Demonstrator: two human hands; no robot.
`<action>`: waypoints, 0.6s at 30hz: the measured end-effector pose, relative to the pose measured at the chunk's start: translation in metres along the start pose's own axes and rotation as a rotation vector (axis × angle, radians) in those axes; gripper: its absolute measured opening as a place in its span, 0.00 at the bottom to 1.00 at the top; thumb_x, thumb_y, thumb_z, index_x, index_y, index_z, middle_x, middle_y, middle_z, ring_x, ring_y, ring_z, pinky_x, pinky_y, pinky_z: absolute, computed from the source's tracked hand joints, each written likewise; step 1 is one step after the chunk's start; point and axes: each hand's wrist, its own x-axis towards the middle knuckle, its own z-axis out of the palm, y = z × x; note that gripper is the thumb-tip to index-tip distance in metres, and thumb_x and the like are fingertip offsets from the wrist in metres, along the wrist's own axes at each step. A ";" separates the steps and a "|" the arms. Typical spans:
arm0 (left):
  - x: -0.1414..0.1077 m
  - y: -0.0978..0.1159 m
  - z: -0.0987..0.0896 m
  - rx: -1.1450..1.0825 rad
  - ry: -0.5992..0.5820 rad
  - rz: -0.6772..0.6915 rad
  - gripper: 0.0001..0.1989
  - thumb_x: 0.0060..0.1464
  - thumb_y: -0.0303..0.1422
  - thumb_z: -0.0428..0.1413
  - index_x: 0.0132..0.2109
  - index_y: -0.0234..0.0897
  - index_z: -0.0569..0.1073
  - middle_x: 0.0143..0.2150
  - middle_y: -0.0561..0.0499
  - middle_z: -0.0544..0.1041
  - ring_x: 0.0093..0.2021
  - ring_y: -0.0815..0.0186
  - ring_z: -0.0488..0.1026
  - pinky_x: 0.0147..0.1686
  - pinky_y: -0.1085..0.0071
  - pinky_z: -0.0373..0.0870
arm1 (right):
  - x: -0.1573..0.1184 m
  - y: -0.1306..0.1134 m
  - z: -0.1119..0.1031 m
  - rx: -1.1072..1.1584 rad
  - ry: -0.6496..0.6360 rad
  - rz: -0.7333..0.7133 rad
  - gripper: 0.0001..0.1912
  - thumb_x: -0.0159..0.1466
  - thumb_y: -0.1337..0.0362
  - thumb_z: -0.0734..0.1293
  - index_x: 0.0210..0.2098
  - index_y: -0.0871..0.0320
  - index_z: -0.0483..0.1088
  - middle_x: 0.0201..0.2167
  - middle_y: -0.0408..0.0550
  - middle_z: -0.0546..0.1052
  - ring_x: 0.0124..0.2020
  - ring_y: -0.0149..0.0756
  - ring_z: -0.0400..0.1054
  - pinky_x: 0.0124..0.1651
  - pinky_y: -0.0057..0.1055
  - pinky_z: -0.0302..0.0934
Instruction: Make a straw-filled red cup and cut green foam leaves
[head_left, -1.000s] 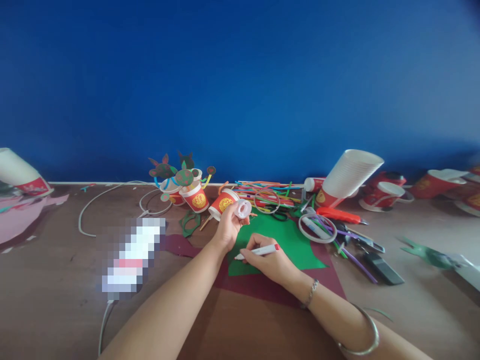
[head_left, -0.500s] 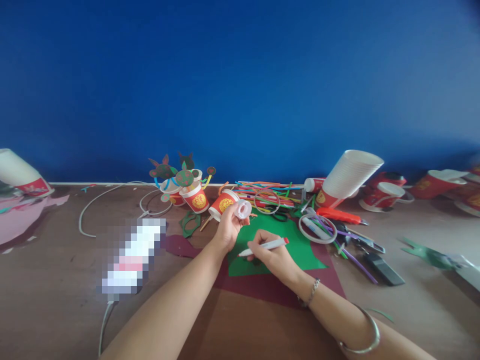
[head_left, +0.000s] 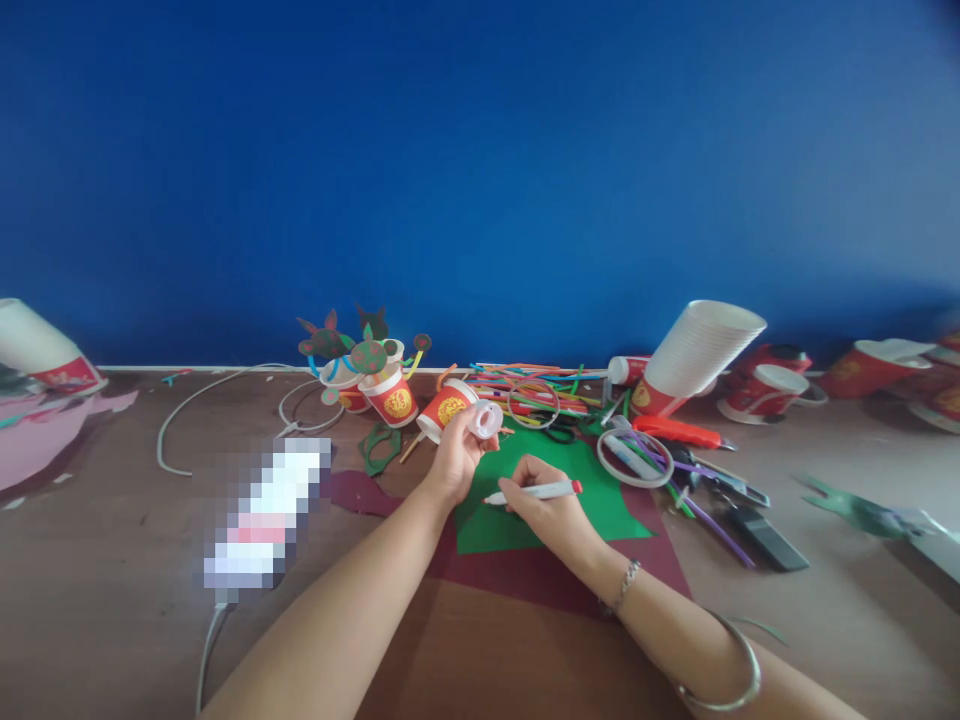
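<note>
My left hand (head_left: 459,455) is closed on a small round whitish object (head_left: 486,420), perhaps a tape roll, above the upper left edge of a green sheet (head_left: 592,490). My right hand (head_left: 544,500) grips a white marker (head_left: 551,490) with a red end; its tip points left, over or on the green sheet. That sheet lies on a dark red one (head_left: 517,585). Just behind my left hand a red and white paper cup (head_left: 444,408) leans to one side.
Cups with cut-out figures (head_left: 391,395) stand behind at centre-left. Colourful sticks (head_left: 525,380) lie near the wall. At right are a tall cup stack (head_left: 694,350), a red cutter (head_left: 679,432), a black object (head_left: 769,538) and pliers (head_left: 855,508). A blurred phone (head_left: 270,515) lies left.
The marker in my right hand has shifted slightly up and right and lies flatter. My left hand and its round object have hardly moved.
</note>
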 end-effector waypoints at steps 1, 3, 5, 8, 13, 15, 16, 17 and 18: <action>0.000 0.000 0.000 0.004 -0.006 0.003 0.12 0.43 0.38 0.56 0.30 0.32 0.70 0.24 0.52 0.70 0.21 0.71 0.65 0.23 0.73 0.61 | 0.000 0.000 0.000 -0.005 0.006 0.003 0.13 0.55 0.60 0.64 0.20 0.56 0.58 0.15 0.39 0.69 0.16 0.27 0.58 0.20 0.24 0.49; 0.000 0.000 0.000 0.009 -0.011 0.003 0.12 0.43 0.39 0.55 0.30 0.32 0.71 0.24 0.52 0.70 0.21 0.71 0.65 0.23 0.73 0.61 | 0.000 0.000 0.000 -0.003 0.009 0.017 0.13 0.56 0.59 0.64 0.20 0.56 0.58 0.15 0.40 0.70 0.16 0.28 0.59 0.20 0.24 0.50; 0.000 0.000 0.000 0.009 -0.008 -0.001 0.13 0.43 0.39 0.55 0.31 0.31 0.71 0.25 0.52 0.70 0.21 0.71 0.65 0.23 0.74 0.61 | -0.001 -0.001 0.000 -0.014 0.006 0.015 0.12 0.55 0.60 0.64 0.21 0.56 0.58 0.15 0.39 0.69 0.16 0.27 0.57 0.19 0.24 0.49; 0.000 0.000 0.000 -0.006 0.003 -0.016 0.13 0.43 0.38 0.55 0.31 0.31 0.71 0.25 0.52 0.70 0.21 0.71 0.65 0.23 0.74 0.61 | -0.001 -0.001 0.000 -0.060 0.008 -0.008 0.11 0.54 0.63 0.63 0.20 0.56 0.57 0.13 0.37 0.65 0.15 0.26 0.55 0.18 0.23 0.47; 0.001 -0.001 0.000 -0.013 0.004 -0.017 0.12 0.43 0.38 0.55 0.30 0.32 0.71 0.24 0.53 0.70 0.21 0.71 0.65 0.23 0.74 0.61 | -0.001 -0.003 0.000 -0.134 -0.017 0.001 0.11 0.54 0.65 0.62 0.18 0.56 0.57 0.13 0.38 0.68 0.15 0.26 0.57 0.19 0.23 0.50; 0.001 0.000 0.000 -0.017 0.008 -0.025 0.12 0.43 0.38 0.56 0.30 0.32 0.70 0.24 0.53 0.70 0.21 0.71 0.65 0.23 0.74 0.61 | -0.001 -0.005 0.000 -0.166 -0.024 0.000 0.11 0.54 0.65 0.62 0.17 0.56 0.57 0.13 0.39 0.68 0.16 0.27 0.57 0.19 0.23 0.50; 0.001 0.000 0.000 -0.018 0.009 -0.029 0.12 0.43 0.38 0.56 0.30 0.32 0.70 0.24 0.53 0.70 0.21 0.71 0.65 0.23 0.74 0.61 | -0.001 -0.005 0.000 -0.180 -0.025 -0.003 0.11 0.54 0.65 0.62 0.17 0.56 0.57 0.14 0.39 0.69 0.16 0.27 0.58 0.19 0.22 0.50; 0.001 0.000 0.000 -0.017 0.007 -0.031 0.12 0.43 0.38 0.56 0.30 0.32 0.70 0.24 0.53 0.70 0.21 0.71 0.65 0.23 0.74 0.61 | -0.001 -0.005 0.000 -0.192 -0.025 -0.006 0.11 0.53 0.65 0.62 0.17 0.56 0.57 0.14 0.39 0.69 0.17 0.27 0.58 0.19 0.22 0.50; 0.000 0.000 0.000 -0.015 0.004 -0.030 0.12 0.44 0.39 0.56 0.30 0.32 0.70 0.24 0.53 0.70 0.21 0.71 0.65 0.23 0.74 0.61 | -0.001 -0.005 0.000 -0.202 -0.024 -0.009 0.11 0.53 0.65 0.62 0.17 0.57 0.58 0.14 0.40 0.69 0.17 0.27 0.58 0.19 0.22 0.50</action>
